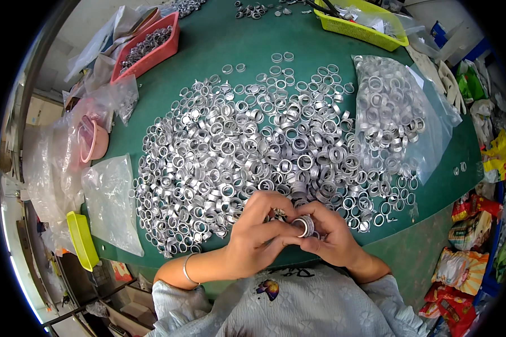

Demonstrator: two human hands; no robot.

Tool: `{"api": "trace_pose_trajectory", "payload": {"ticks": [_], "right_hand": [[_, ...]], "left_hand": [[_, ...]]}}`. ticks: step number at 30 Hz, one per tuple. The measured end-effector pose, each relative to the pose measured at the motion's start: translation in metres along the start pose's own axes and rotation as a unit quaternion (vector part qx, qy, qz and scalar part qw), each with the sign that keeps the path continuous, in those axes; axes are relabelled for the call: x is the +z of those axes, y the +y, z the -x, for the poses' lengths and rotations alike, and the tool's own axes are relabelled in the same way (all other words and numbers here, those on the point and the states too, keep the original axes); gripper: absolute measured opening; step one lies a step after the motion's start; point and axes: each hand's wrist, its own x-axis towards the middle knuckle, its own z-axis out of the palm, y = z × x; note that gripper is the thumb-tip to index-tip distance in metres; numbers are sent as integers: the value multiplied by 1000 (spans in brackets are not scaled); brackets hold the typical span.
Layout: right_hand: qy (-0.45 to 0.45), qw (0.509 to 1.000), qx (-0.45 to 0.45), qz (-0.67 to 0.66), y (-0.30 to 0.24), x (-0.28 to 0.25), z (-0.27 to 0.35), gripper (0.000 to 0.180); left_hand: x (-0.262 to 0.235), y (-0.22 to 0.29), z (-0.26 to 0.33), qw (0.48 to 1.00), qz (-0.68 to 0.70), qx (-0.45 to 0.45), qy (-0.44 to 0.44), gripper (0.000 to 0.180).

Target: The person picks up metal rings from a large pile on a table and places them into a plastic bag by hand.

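Note:
Both my hands meet at the near edge of a big pile of silver metal rings spread over the green table. Between the fingertips sits one silver metal ring, tilted so its opening shows. My left hand is closed, its fingers curled with the tips at the ring's left side. My right hand pinches the same ring from the right with thumb and forefinger. More metal shows behind my curled left fingers, mostly hidden. A clear plastic bag full of similar rings lies on the right of the pile.
On the green table, a pink basket of small metal parts stands far left, a yellow-green basket far right. A flat clear bag, a pink cup and a yellow tray line the left. Colourful packages stand beyond the right edge.

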Motion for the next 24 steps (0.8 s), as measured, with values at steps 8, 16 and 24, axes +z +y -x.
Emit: {"api": "trace_pose_trajectory", "payload": {"ticks": [8, 16, 24], "right_hand": [[-156, 987, -29, 41, 0, -14, 3, 35], [-157, 971, -130, 125, 1, -8, 5, 35], [-192, 968, -121, 111, -13, 9, 18, 32]], "left_hand": [[0, 4, 2, 985, -52, 157, -58, 22], [-5, 13, 5, 944, -130, 275, -126, 23], [-12, 26, 22, 947, -84, 272, -149, 18]]}}
